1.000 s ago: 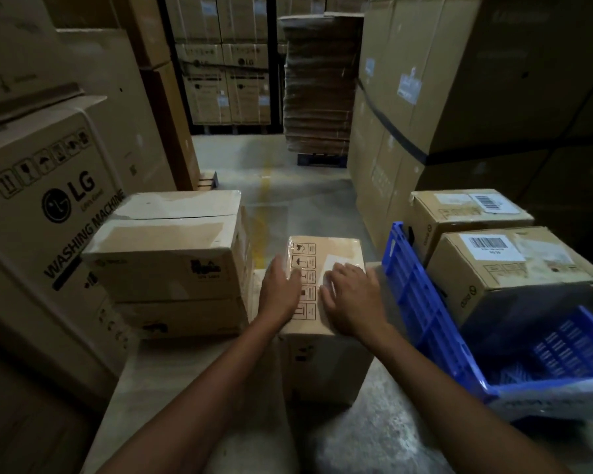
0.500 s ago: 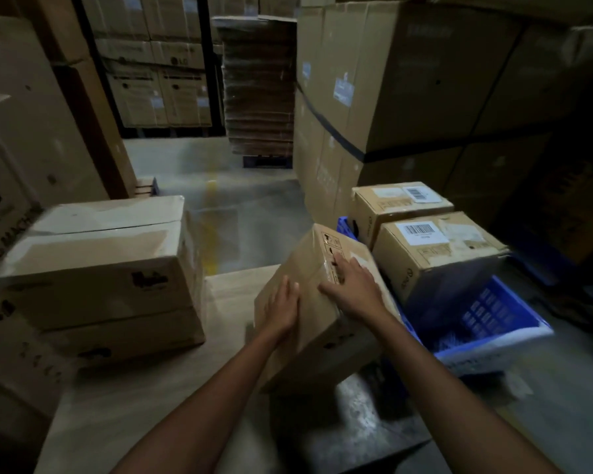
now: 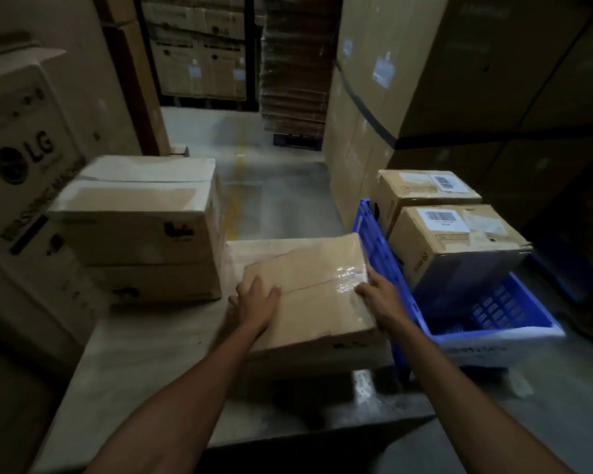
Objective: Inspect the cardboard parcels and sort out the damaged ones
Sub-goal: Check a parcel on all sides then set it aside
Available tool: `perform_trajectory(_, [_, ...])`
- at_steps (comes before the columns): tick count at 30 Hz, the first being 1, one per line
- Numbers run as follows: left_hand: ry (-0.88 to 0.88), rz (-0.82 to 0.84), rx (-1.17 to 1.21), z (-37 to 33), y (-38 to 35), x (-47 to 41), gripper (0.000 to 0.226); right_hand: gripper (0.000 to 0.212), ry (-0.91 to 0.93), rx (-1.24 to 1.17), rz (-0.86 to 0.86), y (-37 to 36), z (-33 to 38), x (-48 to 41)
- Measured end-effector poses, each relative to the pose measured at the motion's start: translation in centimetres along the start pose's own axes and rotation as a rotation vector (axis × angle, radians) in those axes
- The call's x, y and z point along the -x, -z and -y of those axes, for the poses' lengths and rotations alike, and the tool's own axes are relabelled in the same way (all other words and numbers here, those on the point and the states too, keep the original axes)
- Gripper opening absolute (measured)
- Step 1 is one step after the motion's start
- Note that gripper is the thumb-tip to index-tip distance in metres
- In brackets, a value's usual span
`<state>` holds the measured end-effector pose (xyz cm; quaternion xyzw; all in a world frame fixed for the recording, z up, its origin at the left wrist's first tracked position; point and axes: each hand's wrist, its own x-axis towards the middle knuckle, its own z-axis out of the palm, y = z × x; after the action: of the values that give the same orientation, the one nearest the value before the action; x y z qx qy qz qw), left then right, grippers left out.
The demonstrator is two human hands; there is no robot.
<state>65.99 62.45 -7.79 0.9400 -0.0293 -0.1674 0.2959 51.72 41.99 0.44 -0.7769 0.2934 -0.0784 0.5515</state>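
A taped cardboard parcel (image 3: 308, 295) lies on the low platform (image 3: 144, 354) in front of me, its broad seamed face up and shiny tape across it. My left hand (image 3: 255, 302) rests flat on the parcel's near left corner. My right hand (image 3: 379, 295) holds its right edge beside the tape, fingers over the side. Two more parcels are stacked at the left (image 3: 137, 230). Two labelled parcels (image 3: 456, 241) (image 3: 421, 189) stand in the blue crate (image 3: 493, 323) on the right.
A big LG washing-machine carton (image 3: 24, 186) stands at the left. Tall stacks of cartons (image 3: 425, 80) wall the right side. A grey floor aisle (image 3: 271, 186) runs ahead to a wrapped pallet (image 3: 295, 63) and racks.
The parcel stood upright a second ago, was tipped toward the crate, and now lies flat with another face up. Both hands turned with it.
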Motion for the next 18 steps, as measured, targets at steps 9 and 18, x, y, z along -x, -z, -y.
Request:
perform_trajectory(9, [-0.225,0.018,-0.356,10.8,3.6,6.0,0.056,0.053,-0.083,0.076,0.135,-7.6,-7.6,3.1])
perform_trajectory(18, [-0.113,-0.052,-0.441,21.0,8.8,10.0,0.056,0.094,-0.075,0.165,0.306,-17.9,-6.0,7.6])
